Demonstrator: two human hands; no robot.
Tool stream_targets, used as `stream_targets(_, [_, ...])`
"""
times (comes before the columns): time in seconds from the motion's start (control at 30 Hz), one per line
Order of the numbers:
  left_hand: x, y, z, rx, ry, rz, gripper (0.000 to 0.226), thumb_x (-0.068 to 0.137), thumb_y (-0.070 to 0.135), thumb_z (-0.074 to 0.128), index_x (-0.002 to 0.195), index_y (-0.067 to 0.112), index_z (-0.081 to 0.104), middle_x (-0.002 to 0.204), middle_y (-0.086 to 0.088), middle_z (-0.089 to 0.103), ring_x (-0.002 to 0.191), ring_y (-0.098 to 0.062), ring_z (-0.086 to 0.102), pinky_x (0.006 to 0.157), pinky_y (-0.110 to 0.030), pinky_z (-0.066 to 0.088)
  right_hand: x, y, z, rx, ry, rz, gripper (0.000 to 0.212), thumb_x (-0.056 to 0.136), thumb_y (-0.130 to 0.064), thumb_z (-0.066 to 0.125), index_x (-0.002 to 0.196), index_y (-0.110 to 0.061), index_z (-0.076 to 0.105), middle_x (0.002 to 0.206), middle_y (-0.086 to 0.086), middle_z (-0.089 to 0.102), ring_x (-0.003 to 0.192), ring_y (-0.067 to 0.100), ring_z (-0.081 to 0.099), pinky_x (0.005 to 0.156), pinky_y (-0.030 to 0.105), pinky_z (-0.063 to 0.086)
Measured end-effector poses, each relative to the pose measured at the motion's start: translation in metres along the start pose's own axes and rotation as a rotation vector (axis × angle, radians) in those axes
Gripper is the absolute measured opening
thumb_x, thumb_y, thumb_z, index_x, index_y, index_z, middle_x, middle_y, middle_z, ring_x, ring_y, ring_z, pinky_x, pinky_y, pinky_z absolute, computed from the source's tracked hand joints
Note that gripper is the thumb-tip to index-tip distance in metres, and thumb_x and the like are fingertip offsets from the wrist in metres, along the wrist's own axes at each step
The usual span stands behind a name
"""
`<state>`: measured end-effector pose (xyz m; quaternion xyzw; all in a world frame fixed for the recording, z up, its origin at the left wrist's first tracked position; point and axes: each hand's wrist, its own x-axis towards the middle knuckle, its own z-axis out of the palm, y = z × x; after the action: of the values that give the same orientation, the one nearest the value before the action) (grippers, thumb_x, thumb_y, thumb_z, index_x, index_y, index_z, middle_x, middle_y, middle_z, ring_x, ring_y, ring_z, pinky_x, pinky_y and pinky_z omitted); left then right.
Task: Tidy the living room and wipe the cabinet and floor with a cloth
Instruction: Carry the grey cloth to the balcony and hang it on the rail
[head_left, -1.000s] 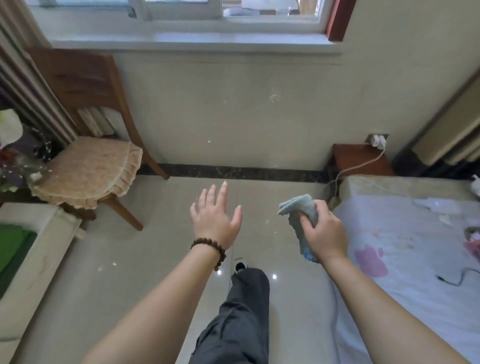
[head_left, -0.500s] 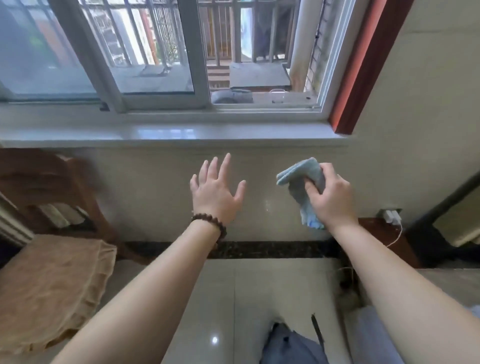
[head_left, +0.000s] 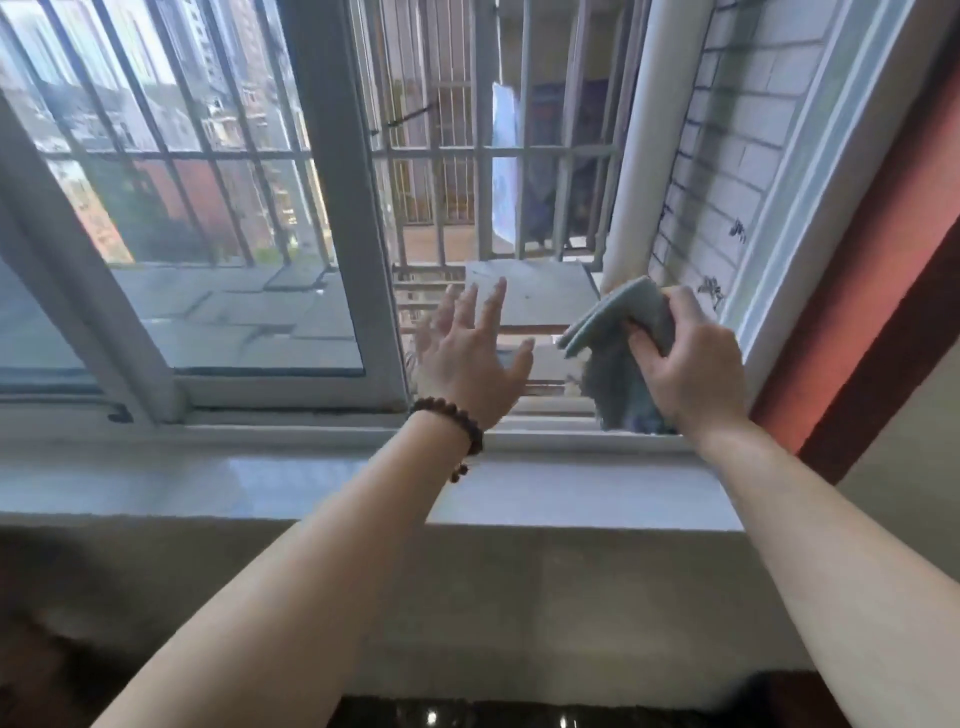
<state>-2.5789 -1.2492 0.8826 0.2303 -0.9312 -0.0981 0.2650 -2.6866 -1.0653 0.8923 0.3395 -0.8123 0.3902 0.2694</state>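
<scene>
My right hand (head_left: 685, 364) grips a folded grey-blue cloth (head_left: 618, 332), raised in front of the open part of the window. Part of the cloth hangs down below my fingers. To its left my left hand (head_left: 470, 353) is held up with its fingers spread and straight, holding nothing; a dark bead bracelet (head_left: 452, 421) circles that wrist. Both hands hover above the pale window sill (head_left: 208, 488), touching nothing else.
A sliding window frame (head_left: 337, 208) stands just left of my left hand, with metal security bars (head_left: 441, 156) outside. A white pipe (head_left: 654, 130) and a tiled outer wall are at the right. A red-brown window surround (head_left: 857, 291) runs down the right side.
My view has swung up from the floor and chair to the window. Both hands have risen with it, the right one still holding the cloth.
</scene>
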Motion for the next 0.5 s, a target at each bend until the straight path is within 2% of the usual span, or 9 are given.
stream_targets(0.13, [0.078,-0.003,0.017,0.064,-0.005,0.054,0.070,0.094,0.060,0.033,0.153,0.034,0.006,0.160,-0.001,0.017,0.148,-0.022,0.007,0.120,-0.048,0.009,0.068,0.023,0.035,-0.025,0.015,-0.004,0.030,0.090,-0.030,0.061,0.112,-0.013,0.054,0.086,0.014,0.066,0.074,0.033,0.061,0.066,0.038,0.051])
stream_targets(0.3, [0.149,-0.007,0.030,0.036,0.033,0.094,0.068,0.093,0.061,0.034,0.152,0.034,0.012,0.160,0.001,0.019,0.148,-0.020,0.008,0.120,-0.046,0.007,0.126,0.038,0.060,-0.051,0.050,-0.009,0.030,0.089,-0.027,0.063,0.112,-0.009,0.057,0.083,0.014,0.066,0.072,0.032,0.061,0.060,0.031,0.042])
stream_targets(0.5, [0.203,-0.009,0.042,-0.117,0.024,0.227,0.068,0.093,0.061,0.038,0.151,0.033,0.017,0.158,0.002,0.024,0.147,-0.018,0.013,0.119,-0.046,0.016,0.167,0.039,0.070,-0.027,0.005,-0.036,0.029,0.089,-0.027,0.063,0.113,-0.014,0.056,0.086,0.009,0.068,0.075,0.030,0.063,0.067,0.041,0.053])
